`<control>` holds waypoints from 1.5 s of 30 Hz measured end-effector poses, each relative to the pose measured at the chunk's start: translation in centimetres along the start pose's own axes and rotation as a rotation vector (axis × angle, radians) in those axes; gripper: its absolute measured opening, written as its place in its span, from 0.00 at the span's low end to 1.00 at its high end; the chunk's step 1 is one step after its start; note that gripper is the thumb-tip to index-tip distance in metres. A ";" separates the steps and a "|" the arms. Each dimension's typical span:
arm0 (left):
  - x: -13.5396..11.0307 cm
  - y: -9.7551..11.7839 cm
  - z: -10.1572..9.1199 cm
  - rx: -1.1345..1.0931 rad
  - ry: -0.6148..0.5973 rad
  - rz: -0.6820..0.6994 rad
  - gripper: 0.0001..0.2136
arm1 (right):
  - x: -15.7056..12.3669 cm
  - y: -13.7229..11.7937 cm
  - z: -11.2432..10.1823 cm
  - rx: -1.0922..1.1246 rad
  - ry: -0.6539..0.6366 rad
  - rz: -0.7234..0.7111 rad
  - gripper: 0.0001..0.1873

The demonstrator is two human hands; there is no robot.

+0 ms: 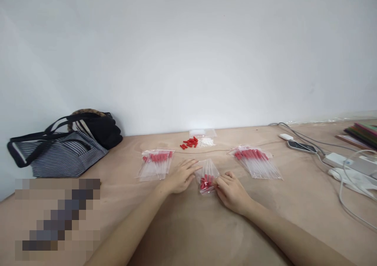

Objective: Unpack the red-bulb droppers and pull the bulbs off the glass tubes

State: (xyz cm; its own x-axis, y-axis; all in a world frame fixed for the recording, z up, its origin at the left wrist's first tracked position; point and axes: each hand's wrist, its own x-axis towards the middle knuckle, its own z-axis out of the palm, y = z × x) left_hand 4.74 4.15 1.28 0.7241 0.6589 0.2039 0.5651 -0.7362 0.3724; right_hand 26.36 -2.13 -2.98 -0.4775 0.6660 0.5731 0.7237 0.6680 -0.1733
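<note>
At the centre of the surface (176, 234) lies a clear zip bag (209, 167), taken here as the middle of the clock face. It contains slender clear tubes with red ends gathered toward its six o'clock side, where a reddish seal strip shows. The left hand (183, 175) is at nine o'clock, palm down, fingers extended with a modest gap to the thumb, tips at the bag's edge. The right hand (232, 190) is at four o'clock, fingers curled and narrow against the bag's side; whether they pinch the plastic cannot be told. Between nine and ten o'clock, near the left hand, lie filled bags (157, 164) with red-ended contents; a matching filled group (255, 164) lies between two and three, fanned slightly. Loose red pieces (190, 143) are scattered at eleven o'clock, just beside clear plastic (207, 141) at twelve. Well apart, between nine and ten, a striped bag (69, 152) stands with a black bag (98, 128) behind it. Toward three o'clock are a phone-like device (302, 147), a white adapter (335, 160) and cables (341, 189). A dark item at eight o'clock is pixelated and unidentifiable.
</note>
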 end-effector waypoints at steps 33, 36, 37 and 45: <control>-4.1 0.3 1.2 -0.234 0.099 -0.211 0.17 | 3.8 3.0 1.4 0.404 -0.288 0.258 0.11; -4.6 0.2 1.1 -0.217 0.093 -0.200 0.17 | 4.2 2.6 2.0 0.382 -0.293 0.288 0.11; -4.7 0.2 1.0 -0.204 0.088 -0.195 0.17 | 4.2 2.4 2.2 0.371 -0.294 0.293 0.11; -5.4 0.1 0.7 -0.158 0.066 -0.183 0.16 | 3.8 1.9 2.0 0.335 -0.197 0.315 0.06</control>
State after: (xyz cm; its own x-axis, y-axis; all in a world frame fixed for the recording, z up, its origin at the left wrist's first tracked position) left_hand 1.20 0.40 -0.43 0.5850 0.7915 0.1767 0.6121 -0.5739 0.5440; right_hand 24.92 2.34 -2.72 -0.3696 0.8810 0.2953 0.6636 0.4727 -0.5798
